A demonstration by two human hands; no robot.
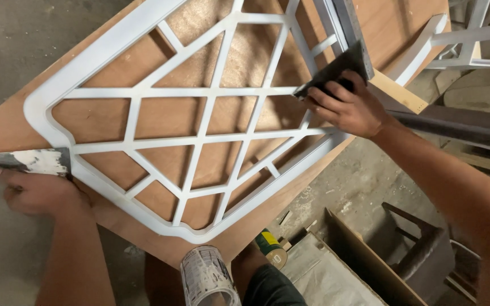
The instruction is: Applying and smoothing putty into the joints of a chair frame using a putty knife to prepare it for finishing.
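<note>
Now the right hand [350, 107] grips a dark sheet [336, 68] against the lattice [199, 139]; the left hand [41, 192] clasps a scraper [35, 161] beside its frame.

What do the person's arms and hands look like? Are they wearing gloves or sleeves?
No gloves, no sleeves. The left hand and right hand are bare, and both forearms are bare as far as the picture shows. No watch, ring or bracelet shows.

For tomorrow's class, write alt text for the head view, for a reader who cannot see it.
A white lattice frame lies on a brown board. The right hand presses a dark sheet onto a lattice bar, while the left hand holds a putty-smeared scraper at the frame's edge. A paint-spattered can stands below, at the near edge.
</note>
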